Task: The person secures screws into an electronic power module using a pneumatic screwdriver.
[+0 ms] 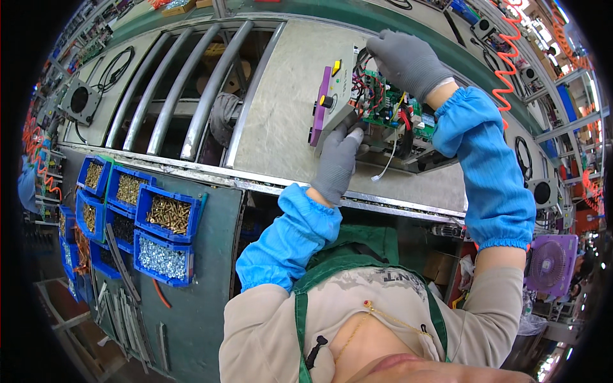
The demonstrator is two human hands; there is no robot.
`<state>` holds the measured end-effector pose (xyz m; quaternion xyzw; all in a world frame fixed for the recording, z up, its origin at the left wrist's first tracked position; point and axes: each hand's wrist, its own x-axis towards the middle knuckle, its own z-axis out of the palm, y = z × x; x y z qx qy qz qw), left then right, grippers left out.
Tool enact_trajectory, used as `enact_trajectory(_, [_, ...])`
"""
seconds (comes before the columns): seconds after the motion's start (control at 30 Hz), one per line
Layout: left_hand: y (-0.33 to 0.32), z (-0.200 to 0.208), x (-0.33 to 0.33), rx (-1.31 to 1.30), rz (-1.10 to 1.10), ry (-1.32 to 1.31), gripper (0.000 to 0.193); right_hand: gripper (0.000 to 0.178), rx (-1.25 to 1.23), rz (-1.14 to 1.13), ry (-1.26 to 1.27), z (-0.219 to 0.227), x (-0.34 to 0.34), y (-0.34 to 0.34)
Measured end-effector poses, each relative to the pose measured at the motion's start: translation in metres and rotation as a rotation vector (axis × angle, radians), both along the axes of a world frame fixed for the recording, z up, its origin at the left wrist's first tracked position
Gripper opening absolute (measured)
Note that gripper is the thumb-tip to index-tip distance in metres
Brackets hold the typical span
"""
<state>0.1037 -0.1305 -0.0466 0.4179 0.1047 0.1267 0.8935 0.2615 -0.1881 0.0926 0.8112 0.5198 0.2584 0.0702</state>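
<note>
An opened electronic unit lies on the metal bench plate, with a grey front panel (343,96) standing at its left side. The panel carries purple plastic edging (321,102), a yellow switch (336,66) and a black knob (327,101). Behind it sit green circuit boards (383,105) with red, black and yellow wires. My gloved left hand (338,163) is closed on the panel's near edge. At the far end, my gloved right hand (408,60) has its fingers curled down beside black cables (363,60); what its fingertips grip is hidden. A white connector (375,178) hangs loose on the near side.
Blue bins (164,262) of screws and nuts stand at the left on a green table (214,255). Metal rollers (207,96) lie left of the plate, a grey cloth (223,119) among them. Metal strips (124,319) sit near the bins. A purple fan (551,265) is at the right.
</note>
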Motion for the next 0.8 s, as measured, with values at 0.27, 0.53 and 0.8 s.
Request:
enact_trajectory(0.27, [-0.011,0.004,0.026,0.212,0.216,0.159,0.032,0.019,0.03,-0.07,0.954,0.005,0.011,-0.005])
enact_trajectory(0.53, [-0.001,-0.038,0.047,1.362,0.491,-0.01,0.072,0.024,0.135,-0.17,0.827,0.001,-0.001,0.0])
enact_trajectory(0.8, [0.005,-0.032,0.054,1.262,0.432,-0.137,0.084,0.024,0.1,-0.184,0.903,-0.006,-0.002,-0.002])
